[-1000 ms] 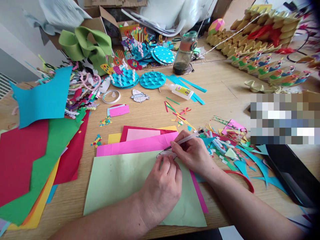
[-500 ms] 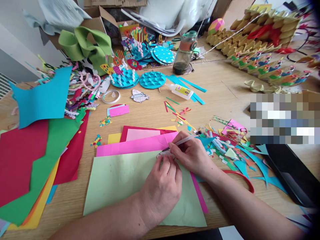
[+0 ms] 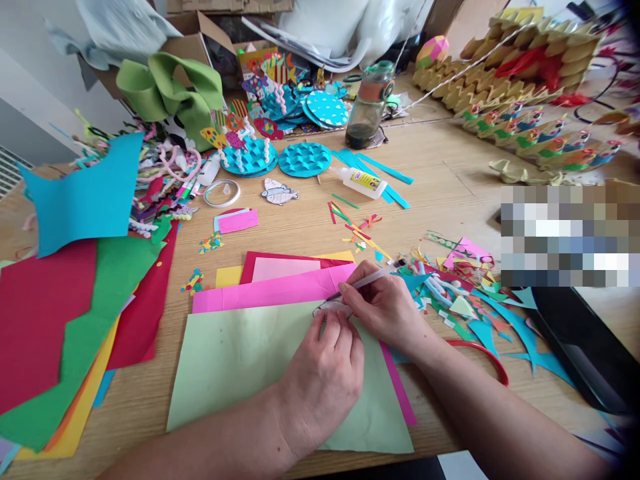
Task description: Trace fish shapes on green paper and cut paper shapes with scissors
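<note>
My right hand (image 3: 383, 303) grips a clear pen (image 3: 373, 277), its tip at the upper edge of a small fish-shaped cutout (image 3: 334, 307). The fingertips of my left hand (image 3: 330, 360) press that cutout flat near the top edge of a pale green sheet (image 3: 235, 367); they partly cover it, and this hand grips nothing. Under the green sheet lies a bright pink sheet (image 3: 275, 287), and behind that are red and light pink papers. Two more fish cutouts (image 3: 280, 193) lie farther back.
Coloured sheets (image 3: 45, 320) are piled at left. Paper scraps (image 3: 460, 300) and red scissor handles (image 3: 493, 363) lie right of my hands. Farther back are a glue bottle (image 3: 363, 182), a tape roll (image 3: 222, 193), blue discs (image 3: 305, 160), a drinking bottle (image 3: 367, 107) and egg cartons (image 3: 460, 87).
My right hand and the pen have shifted very slightly to the right along the cutout's upper edge. My left hand holds its place.
</note>
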A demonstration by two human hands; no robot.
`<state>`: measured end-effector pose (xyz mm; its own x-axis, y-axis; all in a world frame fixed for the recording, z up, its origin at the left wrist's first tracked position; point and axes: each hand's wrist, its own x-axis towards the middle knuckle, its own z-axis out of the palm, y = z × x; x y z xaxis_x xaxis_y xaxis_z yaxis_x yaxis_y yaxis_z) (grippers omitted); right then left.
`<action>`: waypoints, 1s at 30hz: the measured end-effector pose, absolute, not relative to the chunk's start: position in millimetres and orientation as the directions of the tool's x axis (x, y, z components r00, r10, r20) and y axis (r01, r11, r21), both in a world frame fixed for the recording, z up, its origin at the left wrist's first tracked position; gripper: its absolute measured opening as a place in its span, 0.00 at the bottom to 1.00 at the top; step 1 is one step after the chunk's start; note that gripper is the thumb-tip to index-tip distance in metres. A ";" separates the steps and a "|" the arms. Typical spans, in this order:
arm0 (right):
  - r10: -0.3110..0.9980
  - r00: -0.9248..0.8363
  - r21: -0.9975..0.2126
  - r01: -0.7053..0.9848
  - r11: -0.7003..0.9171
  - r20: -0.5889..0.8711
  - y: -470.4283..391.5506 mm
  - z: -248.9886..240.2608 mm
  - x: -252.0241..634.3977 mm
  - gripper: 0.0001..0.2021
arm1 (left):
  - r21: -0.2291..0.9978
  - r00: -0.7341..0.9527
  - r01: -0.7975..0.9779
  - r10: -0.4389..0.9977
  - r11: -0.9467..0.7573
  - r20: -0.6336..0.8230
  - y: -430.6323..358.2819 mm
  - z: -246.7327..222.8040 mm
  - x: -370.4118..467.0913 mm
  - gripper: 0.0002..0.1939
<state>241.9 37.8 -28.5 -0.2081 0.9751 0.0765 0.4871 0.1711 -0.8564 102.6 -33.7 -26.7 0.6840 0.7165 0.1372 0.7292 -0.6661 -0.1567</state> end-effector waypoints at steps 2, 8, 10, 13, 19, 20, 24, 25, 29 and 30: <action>0.975 -0.205 -0.857 0.486 0.173 0.081 38.3 -27.8 241.6 0.09 | -0.158 0.684 0.729 0.718 -0.666 0.132 -33.5 -26.4 102.6 0.18; 0.976 -0.197 -0.857 0.483 0.180 0.095 39.0 -27.8 241.4 0.10 | -0.157 0.685 0.728 0.713 -0.667 0.148 -33.7 -26.8 102.7 0.17; 0.977 -0.195 -0.856 0.486 0.176 0.090 38.7 -28.8 241.9 0.10 | -0.154 0.684 0.729 0.714 -0.667 0.149 -33.8 -26.9 102.7 0.17; 0.978 -0.190 -0.855 0.490 0.170 0.086 38.3 -29.6 242.4 0.09 | -0.152 0.683 0.731 0.714 -0.666 0.154 -33.5 -26.5 102.8 0.17; 0.980 -0.180 -0.854 0.493 0.168 0.088 38.3 -28.2 242.6 0.09 | -0.152 0.682 0.731 0.716 -0.665 0.147 -32.7 -25.0 102.7 0.18; 0.979 -0.180 -0.853 0.493 0.169 0.090 38.4 -28.1 242.6 0.09 | -0.153 0.683 0.730 0.715 -0.666 0.148 -32.8 -24.8 102.7 0.18; 0.980 -0.178 -0.849 0.499 0.171 0.092 38.8 -28.1 242.9 0.08 | -0.152 0.685 0.729 0.713 -0.668 0.149 -33.4 -24.6 102.9 0.18; 0.980 -0.174 -0.848 0.502 0.169 0.093 38.9 -28.0 242.9 0.08 | -0.150 0.683 0.730 0.714 -0.667 0.150 -33.4 -24.8 103.0 0.18; 0.982 -0.161 -0.842 0.513 0.167 0.096 39.1 -27.5 242.6 0.08 | -0.150 0.680 0.733 0.714 -0.663 0.168 -33.2 -26.8 103.3 0.18; 0.982 -0.161 -0.840 0.516 0.167 0.096 39.1 -27.3 242.5 0.08 | -0.150 0.678 0.735 0.715 -0.661 0.172 -33.1 -27.3 103.4 0.18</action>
<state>242.5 39.1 -27.3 -0.1609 0.9823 0.0960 0.5156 0.1666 -0.8404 103.4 -33.1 -27.3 0.6781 0.7145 0.1720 0.7349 -0.6614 -0.1499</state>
